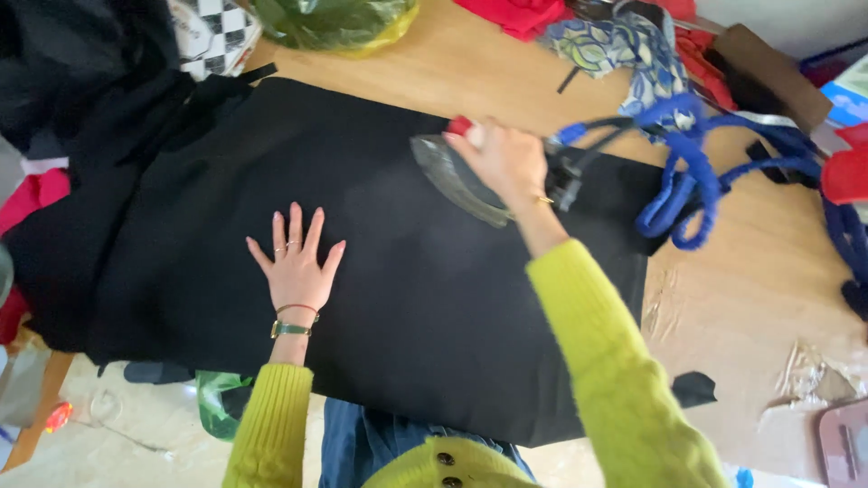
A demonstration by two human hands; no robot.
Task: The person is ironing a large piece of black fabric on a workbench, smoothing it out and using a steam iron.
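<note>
Black fabric (271, 181) lay flat across the frame centre on the wooden table (723, 289). Head view: I saw the left hand (297, 267) spread open, palm pressing the cloth at lower centre. The right hand (508, 161) was clamped on the iron (452, 176) at upper centre, blue cord (687, 181) trailing right. My read: cloth soft, limp, light, prone to sliding; best pinned flat or taken by an edge.

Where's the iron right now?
In the head view the iron sits on the black cloth, upper middle, gripped by the right hand, just left of the blue cord.
</note>
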